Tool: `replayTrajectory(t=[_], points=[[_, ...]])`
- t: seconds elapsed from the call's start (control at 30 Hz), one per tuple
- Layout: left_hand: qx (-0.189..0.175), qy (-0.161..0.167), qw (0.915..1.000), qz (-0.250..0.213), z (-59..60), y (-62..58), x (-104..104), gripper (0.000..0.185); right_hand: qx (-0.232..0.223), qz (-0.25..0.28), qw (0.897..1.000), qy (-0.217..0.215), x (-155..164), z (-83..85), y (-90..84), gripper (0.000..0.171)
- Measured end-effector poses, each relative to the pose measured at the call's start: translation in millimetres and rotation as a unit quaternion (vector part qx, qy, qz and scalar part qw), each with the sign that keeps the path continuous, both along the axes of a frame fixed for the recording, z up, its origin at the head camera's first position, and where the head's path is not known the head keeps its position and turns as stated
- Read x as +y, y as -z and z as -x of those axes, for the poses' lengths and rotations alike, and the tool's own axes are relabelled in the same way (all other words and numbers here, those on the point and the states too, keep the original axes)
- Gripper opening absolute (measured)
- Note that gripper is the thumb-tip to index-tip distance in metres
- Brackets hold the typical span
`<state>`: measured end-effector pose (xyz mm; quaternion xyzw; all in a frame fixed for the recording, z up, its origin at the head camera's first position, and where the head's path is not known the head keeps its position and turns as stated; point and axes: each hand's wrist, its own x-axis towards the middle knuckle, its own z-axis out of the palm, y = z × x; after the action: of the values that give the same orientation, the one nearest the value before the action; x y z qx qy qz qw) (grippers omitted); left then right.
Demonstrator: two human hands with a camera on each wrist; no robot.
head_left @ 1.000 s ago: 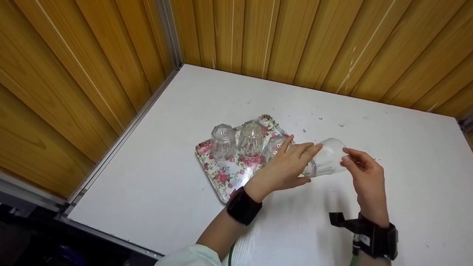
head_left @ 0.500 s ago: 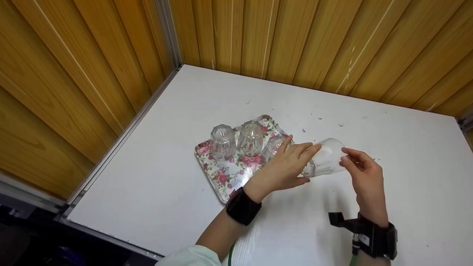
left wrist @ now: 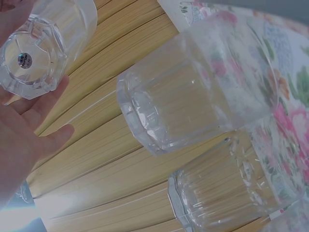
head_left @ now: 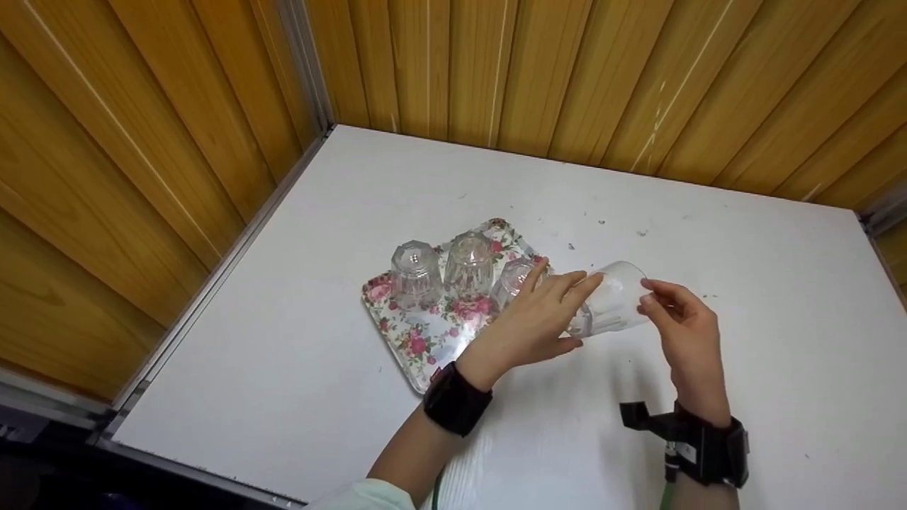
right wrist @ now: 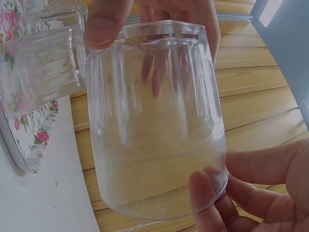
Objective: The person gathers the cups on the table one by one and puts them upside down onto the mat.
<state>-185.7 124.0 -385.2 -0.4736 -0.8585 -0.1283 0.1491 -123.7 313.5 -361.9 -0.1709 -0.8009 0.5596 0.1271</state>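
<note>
A clear ribbed glass (head_left: 611, 299) lies tipped on its side in mid-air, held between both hands just off the tray's right edge, above the white desk (head_left: 708, 234). The left hand (head_left: 538, 319) wraps its fingers and thumb around the heavy base end, while the right hand (head_left: 677, 322) pinches the rim with thumb and fingertips (right wrist: 205, 193), so the glass is steadied at both ends, a grip that suits turning it over. The wrist views confirm it: the faceted base (left wrist: 30, 57) sits against the left palm, and the open mouth points toward the right hand. Beside it, the floral tray (head_left: 418, 340) sits toward the desk's left edge, nearer the back corner than the front. On the tray stand three more glasses (head_left: 468, 262), all mouth down in a row along its far side, probably to keep them clean or draining, though whether they are wet is hard to tell. Count: four glasses in all, one in hand and three inverted; one tray; wooden panel walls (head_left: 177, 127) close in the desk at the back and left.
</note>
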Motion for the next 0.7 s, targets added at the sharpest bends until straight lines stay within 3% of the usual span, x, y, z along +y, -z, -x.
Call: replayTrajectory(t=[0.2,0.43,0.5,0.6,0.7], points=[[0.004,0.005,0.9997,-0.022,0.6,3.5,-2.4,0.089,0.014,0.003,1.0,-0.012,-1.9,0.7,2.2,0.033],[-0.019,-0.063,0.9971,-0.038,-8.8,23.5,-48.2,0.091,0.004,-0.009,0.996,-0.088,-39.7,18.7,19.3,0.028],[-0.025,-0.077,0.9958,-0.043,-9.9,23.4,-57.3,0.09,0.0,-0.012,0.994,-0.105,-47.6,23.7,18.2,0.027],[-0.025,-0.089,0.9945,-0.048,-5.2,13.4,-64.7,0.09,0.009,-0.013,0.993,-0.115,-54.7,32.9,9.2,0.027],[-0.039,-0.092,0.9939,-0.047,-8.7,15.1,-65.4,0.089,-0.003,-0.002,0.993,-0.114,-55.6,31.2,11.5,0.027]])
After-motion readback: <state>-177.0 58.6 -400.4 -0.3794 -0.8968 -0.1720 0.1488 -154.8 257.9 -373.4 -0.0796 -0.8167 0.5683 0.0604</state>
